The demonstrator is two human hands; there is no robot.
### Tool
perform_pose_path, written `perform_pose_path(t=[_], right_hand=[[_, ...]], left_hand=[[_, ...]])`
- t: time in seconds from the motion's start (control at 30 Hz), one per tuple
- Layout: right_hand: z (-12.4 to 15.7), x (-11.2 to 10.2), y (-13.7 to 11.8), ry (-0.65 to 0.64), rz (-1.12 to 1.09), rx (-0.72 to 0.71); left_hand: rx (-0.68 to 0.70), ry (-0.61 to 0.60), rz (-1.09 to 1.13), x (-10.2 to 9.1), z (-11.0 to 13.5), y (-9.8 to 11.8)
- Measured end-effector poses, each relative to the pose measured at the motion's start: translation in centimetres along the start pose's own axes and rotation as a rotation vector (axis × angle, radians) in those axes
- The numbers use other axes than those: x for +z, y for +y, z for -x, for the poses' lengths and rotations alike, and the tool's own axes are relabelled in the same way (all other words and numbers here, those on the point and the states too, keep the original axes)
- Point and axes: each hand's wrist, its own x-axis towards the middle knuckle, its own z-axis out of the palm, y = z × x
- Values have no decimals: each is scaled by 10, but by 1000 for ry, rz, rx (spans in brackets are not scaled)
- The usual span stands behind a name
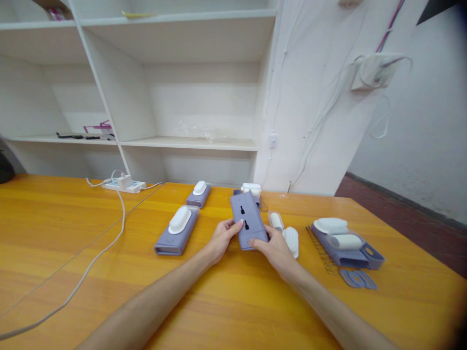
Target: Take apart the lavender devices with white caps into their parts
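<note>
Both hands grip a flat, grey-purple plastic housing [251,214], tilted up above the table, its face with two dark keyhole-shaped slots turned toward me. My left hand [223,236] is closed on its left edge, thumb near the lower slot. My right hand [273,248] closes on the lower right corner, thumb on the front. Just right of that hand lie a white oval cover [291,242] and a white roller-like part [276,221]. Behind the housing, another purple unit with a white part [251,187] is partly hidden.
Two purple units with white tops, one nearer [175,236] and one farther [199,194], lie to the left. On the right are a purple unit with white parts [346,243], a coiled spring [323,250] and flat purple pieces [358,279]. A power strip [124,183] trails a white cable.
</note>
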Motion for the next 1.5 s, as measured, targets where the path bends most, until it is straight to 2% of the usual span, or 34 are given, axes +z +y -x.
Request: perform_pose_path(t=[0.1, 0.17, 0.27, 0.43, 0.6, 0.67, 0.8, 0.9, 1.0, 1.2, 1.4, 1.5], right_hand=[[-1, -18, 0, -201, -107, 27], [-1, -23, 2, -275, -66, 40], [-2, -18, 9, -245, 24, 42], [-4, -9, 21, -208, 7, 7], [6, -9, 20, -166, 129, -63], [14, -8, 16, -89, 210, -139], [30, -8, 10, 195, 345, -395], [36, -11, 6, 348, 389, -546], [38, -14, -4, 417, 388, -612], [36, -10, -18, 559, 253, -633], [36, -7, -9, 550, 268, -661], [36, -5, -12, 593, 225, -702]], left_hand=[[-16, -41, -9, 1, 0, 2], [-23, -10, 9, 0, 0, 2], [-26, 36, 54, -3, -2, 1], [-34, 63, 134, -4, -4, -2], [-13, 191, 274, -7, -9, -2], [8, 240, 323, -10, -11, -3], [-28, 333, 375, -15, -13, -3], [-53, 414, 430, -14, -13, -1], [-49, 477, 480, -13, -14, -1], [-19, 530, 439, -18, -18, -7], [75, 625, 330, -28, -23, -13], [84, 640, 276, -28, -24, -13]])
